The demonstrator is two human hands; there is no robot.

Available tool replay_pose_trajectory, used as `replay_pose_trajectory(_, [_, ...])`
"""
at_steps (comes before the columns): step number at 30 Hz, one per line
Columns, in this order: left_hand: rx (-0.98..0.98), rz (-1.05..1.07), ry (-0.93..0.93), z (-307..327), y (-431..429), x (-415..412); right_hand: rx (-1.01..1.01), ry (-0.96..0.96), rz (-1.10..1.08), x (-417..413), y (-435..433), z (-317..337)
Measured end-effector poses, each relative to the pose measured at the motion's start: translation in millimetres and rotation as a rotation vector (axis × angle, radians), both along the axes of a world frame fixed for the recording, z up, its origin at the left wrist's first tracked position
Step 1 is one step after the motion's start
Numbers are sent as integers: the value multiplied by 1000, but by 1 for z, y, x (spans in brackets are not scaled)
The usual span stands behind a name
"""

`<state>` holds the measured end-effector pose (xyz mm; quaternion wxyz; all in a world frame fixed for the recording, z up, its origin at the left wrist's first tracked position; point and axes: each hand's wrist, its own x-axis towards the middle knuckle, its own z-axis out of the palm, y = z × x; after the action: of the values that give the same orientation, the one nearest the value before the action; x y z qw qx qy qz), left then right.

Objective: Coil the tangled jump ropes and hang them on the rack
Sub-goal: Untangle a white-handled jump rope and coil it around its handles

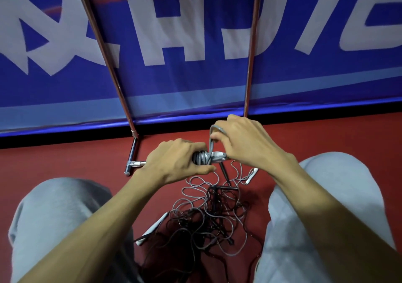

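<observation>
This looks like a sports hall or a gym. The floor (304,134) is a smooth dark red surface, like the court flooring used for indoor sport. Along its edge stands a big blue banner (195,82) with very large white letters and a paler blue stripe at the bottom. In front of the banner is a metal rack (121,99), and jump ropes (208,215) lie tangled on the floor.
</observation>
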<state>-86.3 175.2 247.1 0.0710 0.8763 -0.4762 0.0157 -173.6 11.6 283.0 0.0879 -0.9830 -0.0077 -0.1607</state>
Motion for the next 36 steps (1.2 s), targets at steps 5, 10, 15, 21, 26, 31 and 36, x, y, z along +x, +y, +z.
replay_pose_trajectory(5, [-74,20,65,4,6,1,110,-46,-52,2,-9,3])
replay_pose_trajectory(10, [-122,177,118,9,12,12,162,-93,-61,-2,-7,9])
replay_pose_trajectory(15, [-50,24,118,9,15,9,188,-139,-16,-1,-6,9])
replay_pose_trajectory(21, [-274,-214,437,21,13,-9,428,-62,3,12,-16,1])
replay_pose_trajectory(26, [-727,-130,982,34,22,-9,443,-7,104,19,-17,-4])
replay_pose_trajectory(31, [-1045,54,1136,39,16,0,393,3,79,20,-8,-11])
replay_pose_trajectory(36, [-1058,123,1211,42,12,-2,403,143,163,16,2,-13])
